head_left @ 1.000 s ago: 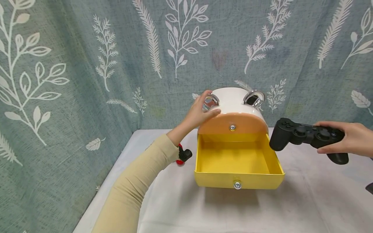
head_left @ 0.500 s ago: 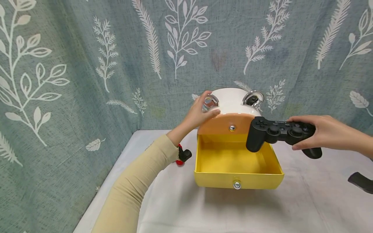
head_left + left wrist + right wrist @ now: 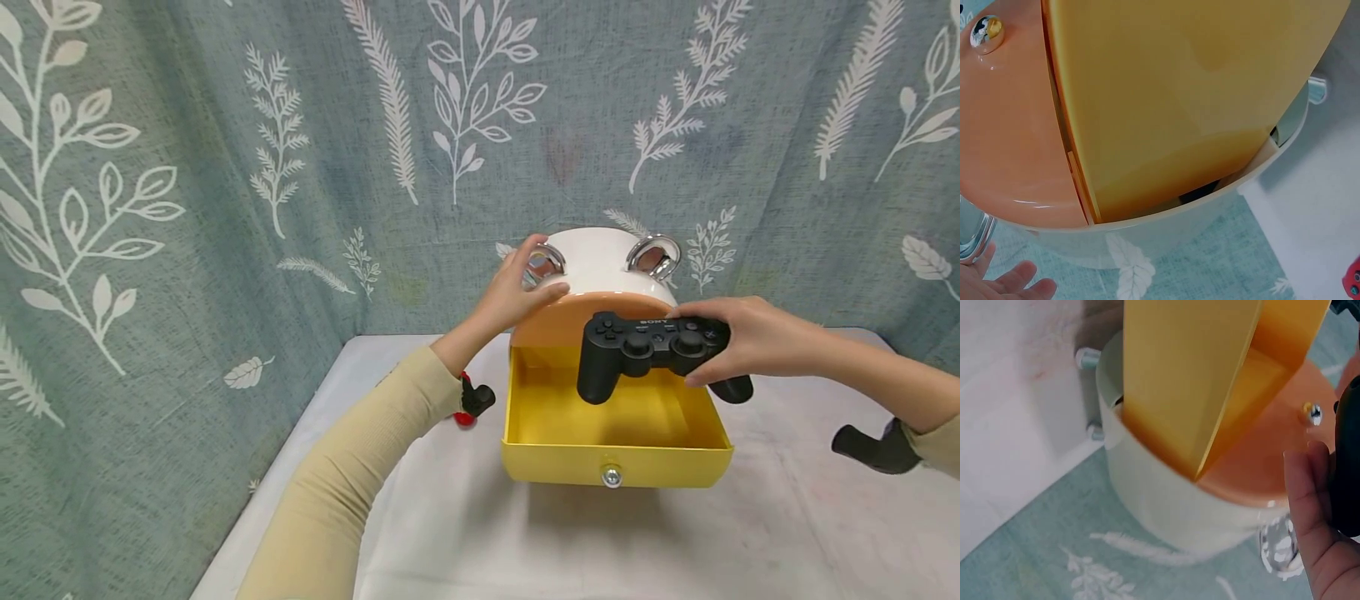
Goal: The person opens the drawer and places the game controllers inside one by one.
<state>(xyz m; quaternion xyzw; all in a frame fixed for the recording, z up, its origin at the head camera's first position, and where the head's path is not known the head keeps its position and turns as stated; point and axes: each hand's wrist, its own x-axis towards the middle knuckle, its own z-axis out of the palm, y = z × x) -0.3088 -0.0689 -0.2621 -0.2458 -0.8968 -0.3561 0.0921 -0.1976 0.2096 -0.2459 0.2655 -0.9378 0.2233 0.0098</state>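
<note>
A black game controller (image 3: 651, 343) hangs over the pulled-out yellow drawer (image 3: 615, 467). My right hand (image 3: 757, 342) grips its right end between thumb and fingers; the right wrist view shows the fingers (image 3: 1310, 494) beside the dark grip. The drawer belongs to a rounded white box (image 3: 596, 250) with an orange upper front and two silver rings on top. My left hand (image 3: 513, 296) holds the box's upper left, thumb on its front edge and fingers around the left ring (image 3: 546, 262). The left wrist view shows some of those fingers (image 3: 1019, 278) beside a ring.
The box stands on a white-covered table (image 3: 442, 517), with a leaf-patterned curtain (image 3: 315, 167) behind and to the left. A red item (image 3: 464, 419) lies left of the box, partly hidden by the left wrist. A round silver knob (image 3: 611, 476) sticks out from the drawer front.
My right hand has carried the controller leftward from beside the box to over the drawer. My left hand has stayed at the left ring, and the drawer has not moved.
</note>
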